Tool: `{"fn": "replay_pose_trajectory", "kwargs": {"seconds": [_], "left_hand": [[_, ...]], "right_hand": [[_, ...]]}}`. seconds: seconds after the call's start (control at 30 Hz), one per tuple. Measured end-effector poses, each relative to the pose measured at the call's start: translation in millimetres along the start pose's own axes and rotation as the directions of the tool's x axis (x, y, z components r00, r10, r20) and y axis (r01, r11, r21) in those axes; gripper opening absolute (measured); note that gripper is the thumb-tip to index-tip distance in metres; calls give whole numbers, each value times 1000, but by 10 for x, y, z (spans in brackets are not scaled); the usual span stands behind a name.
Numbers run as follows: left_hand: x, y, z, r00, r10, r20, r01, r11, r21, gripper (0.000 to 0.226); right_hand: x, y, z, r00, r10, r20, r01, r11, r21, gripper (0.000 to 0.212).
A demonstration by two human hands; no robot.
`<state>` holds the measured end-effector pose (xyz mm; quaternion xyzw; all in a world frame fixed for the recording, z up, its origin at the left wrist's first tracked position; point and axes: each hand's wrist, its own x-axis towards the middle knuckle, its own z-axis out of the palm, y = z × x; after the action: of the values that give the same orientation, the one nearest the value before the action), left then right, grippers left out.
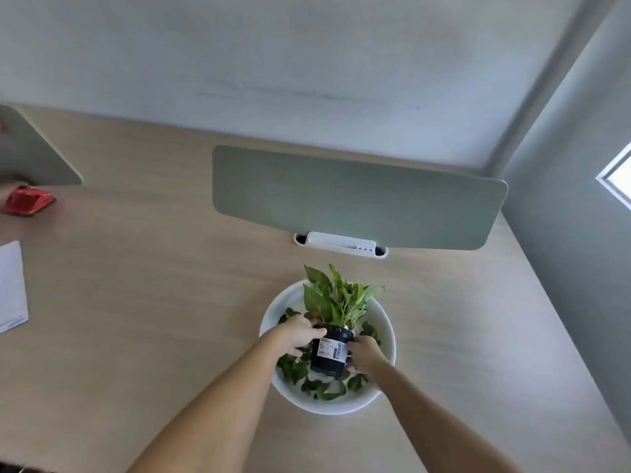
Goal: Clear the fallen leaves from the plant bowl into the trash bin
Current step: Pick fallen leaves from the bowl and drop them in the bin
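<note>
A white plant bowl [382, 322] stands on the wooden desk. Inside it a black nursery pot [330, 353] with a white label carries a green leafy plant [336, 297]. My left hand [298, 336] grips the pot's left side near the rim, and my right hand [367, 355] grips its right side. The pot leans slightly away from me. Several dark green fallen leaves [324, 387] lie on the bowl's floor around and in front of the pot. No trash bin is in view.
A grey-green desk divider [358, 196] stands just behind the bowl, with a white cable tray [339, 242] at its foot. A red object [27, 201] and a white paper [12, 288] lie far left. The desk's right edge runs close to the bowl.
</note>
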<state>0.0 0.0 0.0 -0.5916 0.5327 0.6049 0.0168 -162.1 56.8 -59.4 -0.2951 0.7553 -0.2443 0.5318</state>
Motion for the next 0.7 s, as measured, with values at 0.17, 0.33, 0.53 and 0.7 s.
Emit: {"fn": "replay_pose_trajectory", "kwargs": {"seconds": [0.17,0.33,0.53,0.7], "left_hand": [[-21,185,-246,989,126,-77,-138,973,-183,40],[-64,374,-388,947,256,-196,-294,935,-197,44],[215,21,-165,950,197,-242,-234,963,-136,45],[255,-133,-66,944,200,-263,-241,961,-133,43]], "right_hand": [[-288,-341,-122,960,-231,-158,214,970,-119,22],[-414,-667,-206,879,-421,-226,395,906,-153,24],[-384,-402,-37,885,-412,-216,372,906,-204,27],[-356,-242,0,872,-438,-220,380,888,-260,38]]}}
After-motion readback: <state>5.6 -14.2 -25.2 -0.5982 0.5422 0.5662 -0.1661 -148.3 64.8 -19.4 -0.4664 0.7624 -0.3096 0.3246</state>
